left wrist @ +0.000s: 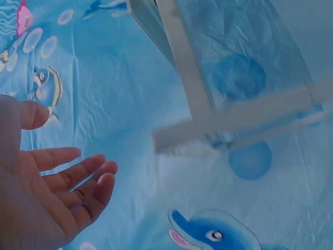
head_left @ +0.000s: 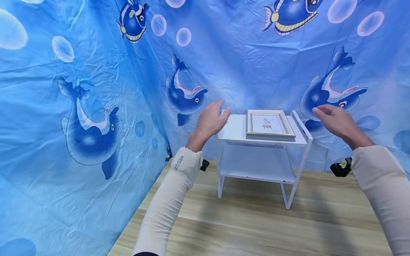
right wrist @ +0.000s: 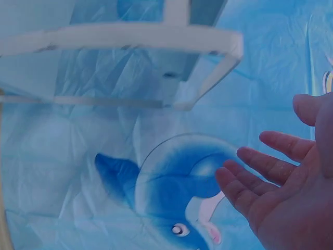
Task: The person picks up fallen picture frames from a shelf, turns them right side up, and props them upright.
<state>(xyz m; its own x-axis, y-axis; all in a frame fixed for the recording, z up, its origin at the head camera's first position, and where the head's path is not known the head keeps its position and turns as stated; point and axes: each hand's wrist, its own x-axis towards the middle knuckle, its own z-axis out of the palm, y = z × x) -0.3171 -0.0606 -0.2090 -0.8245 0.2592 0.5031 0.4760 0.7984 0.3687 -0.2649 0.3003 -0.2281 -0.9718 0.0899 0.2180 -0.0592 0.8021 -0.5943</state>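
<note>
A picture frame [head_left: 268, 124] with a pale rim and a small drawing inside lies flat on the top of a white side table [head_left: 231, 131]. My left hand [head_left: 209, 121] hovers by the table's left edge, apart from the frame. Off the table's right side, my right hand [head_left: 339, 122] is held in the air, loosely bent. Both wrist views show relaxed, slightly bent fingers with nothing in them, on the left hand [left wrist: 67, 192] and the right hand [right wrist: 283, 182]. White table bars [left wrist: 250, 114] appear beyond the left hand; a similar white edge [right wrist: 130, 37] is near the right.
The table has a lower shelf [head_left: 256, 161] and a raised rail [head_left: 301, 126] along its right side. Behind and to the left hangs a blue curtain [head_left: 141, 89] printed with dolphins, fish and bubbles. Wood-patterned flooring [head_left: 243, 227] spreads in front of the table.
</note>
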